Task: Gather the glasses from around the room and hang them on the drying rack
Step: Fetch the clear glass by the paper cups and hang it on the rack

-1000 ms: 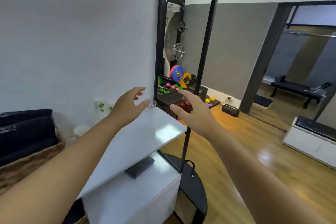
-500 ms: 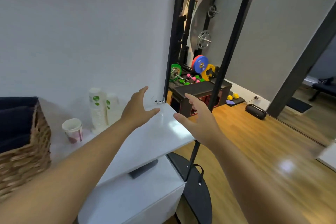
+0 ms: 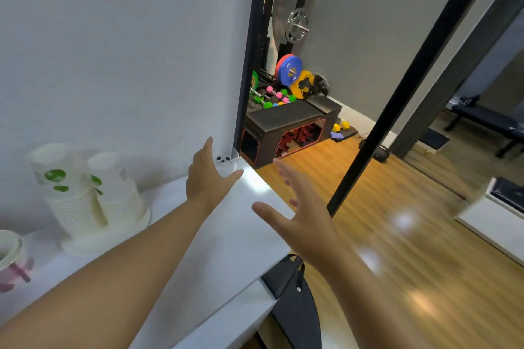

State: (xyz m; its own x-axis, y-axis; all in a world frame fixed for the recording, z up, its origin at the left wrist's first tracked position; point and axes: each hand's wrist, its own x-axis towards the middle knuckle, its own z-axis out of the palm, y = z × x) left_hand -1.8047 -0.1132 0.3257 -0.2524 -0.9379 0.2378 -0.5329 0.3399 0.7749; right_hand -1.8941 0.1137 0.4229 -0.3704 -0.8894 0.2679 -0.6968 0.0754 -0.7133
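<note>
A small clear glass [image 3: 226,161] with a panda face printed on it stands at the far corner of the white counter [image 3: 226,238], against the wall. My left hand [image 3: 208,178] is right in front of it, fingers spread, thumb reaching past its right side; part of the glass is hidden behind the hand. My right hand [image 3: 300,212] hovers open over the counter's right edge, palm turned left, holding nothing. No drying rack is in view.
Two stacks of paper cups [image 3: 85,193] with green prints stand on the counter at the left, and a single paper cup [image 3: 11,255] at the far left. A black pole [image 3: 397,99] rises right of the counter. Gym weights [image 3: 289,73] and a wooden floor [image 3: 397,249] lie beyond.
The view has moved closer and lower toward the counter corner. My left hand has advanced up to the glass; my right hand has followed alongside, still open.
</note>
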